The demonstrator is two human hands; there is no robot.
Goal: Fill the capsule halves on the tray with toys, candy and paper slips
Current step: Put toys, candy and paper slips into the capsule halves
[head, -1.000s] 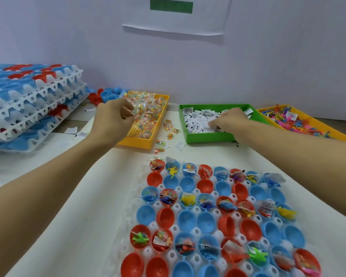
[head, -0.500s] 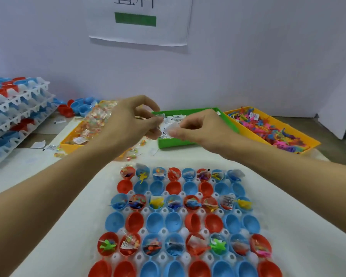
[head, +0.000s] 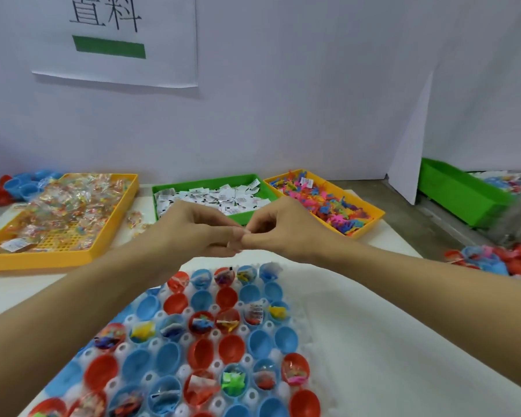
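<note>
Head view. White tray (head: 295, 319) on the bench (head: 388, 341), near centre, holding rows of red and blue capsule halves (head: 232, 347). Alternate rows carry contents: small coloured toys, wrapped candy, paper slips. Rows between them show bare cups.

Behind the tray, three bins side by side:
- left, orange bin (head: 42, 258), mesh floor, wrapped candy (head: 73, 203) piled toward its far end; a few candies lie loose on the bench just beside its right wall.
- middle, green bin (head: 160, 191), white paper slips (head: 217, 198) with dark print.
- right, orange bin (head: 370, 221), heap of small plastic toys (head: 337, 206), pink, blue, orange, yellow.

Far left: loose red and blue capsule halves (head: 9, 186). Far right: green crate (head: 457, 194), contents blurred; more red and blue capsule pieces (head: 494, 261) in front of it.

Both forearms reach forward. Left hand (head: 193, 230) and right hand (head: 286, 230) meet above the far edge of the tray, in front of the green bin. Fingers of both hands are curled, with the tips touching one another. A small pale item seems pinched at the contact point; too small to identify, and cannot tell which hand holds it.

White sheet (head: 118, 40) with a green bar is fixed to the wall above.
</note>
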